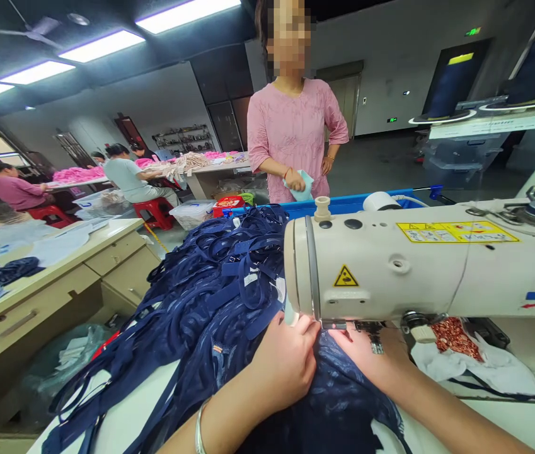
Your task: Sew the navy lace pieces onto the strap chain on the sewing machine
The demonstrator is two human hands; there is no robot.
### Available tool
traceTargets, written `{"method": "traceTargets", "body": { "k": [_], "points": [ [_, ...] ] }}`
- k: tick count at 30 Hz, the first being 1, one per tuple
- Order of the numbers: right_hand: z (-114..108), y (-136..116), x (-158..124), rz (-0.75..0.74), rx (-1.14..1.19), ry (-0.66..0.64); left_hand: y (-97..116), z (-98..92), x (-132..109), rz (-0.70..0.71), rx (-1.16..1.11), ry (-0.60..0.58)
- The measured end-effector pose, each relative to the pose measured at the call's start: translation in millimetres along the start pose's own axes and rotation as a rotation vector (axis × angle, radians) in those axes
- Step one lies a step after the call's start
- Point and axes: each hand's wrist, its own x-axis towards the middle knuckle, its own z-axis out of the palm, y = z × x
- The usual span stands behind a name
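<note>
A white sewing machine [380, 258] reaches in from the right. Just below the left end of its arm, my left hand [290, 353] is closed on navy fabric [338, 391], its fingers bent and pressed together. My right hand [371, 353] lies on the same fabric at the other side of the needle area, thumb pointing left; its other fingers are hidden under the machine head. The fabric hangs down between my wrists toward the front edge. A large heap of navy garments with straps and white tags [220, 284] is piled to the left.
Across the machine stands a person in pink [290, 132] holding a light blue cloth. A cream desk with drawers [59, 284] is at the left. Behind, people sit on red stools by tables of pink material. White cloth [494, 366] lies under the machine arm; thread cones [451, 88] stand upper right.
</note>
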Motion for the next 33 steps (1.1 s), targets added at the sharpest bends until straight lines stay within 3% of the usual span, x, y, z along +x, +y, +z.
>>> {"method": "traceTargets", "body": {
  "k": [5,11,24,33],
  "points": [
    [-7.4,-4.0,4.3,-0.080,-0.422,0.271,3.0,0.2,-0.2,-0.020,0.009,0.015],
    [-9.3,-6.7,7.4,-0.105,-0.474,0.360,3.9,1.4,-0.6,-0.026,0.027,0.021],
    [-5.1,-6.6,6.5,-0.168,-0.511,0.471,4.5,1.3,-1.6,-0.033,0.026,0.033],
    [-9.2,-8.0,5.9,-0.121,-0.485,0.421,4.7,1.5,-2.2,-0.034,0.026,0.024]
  ]
}}
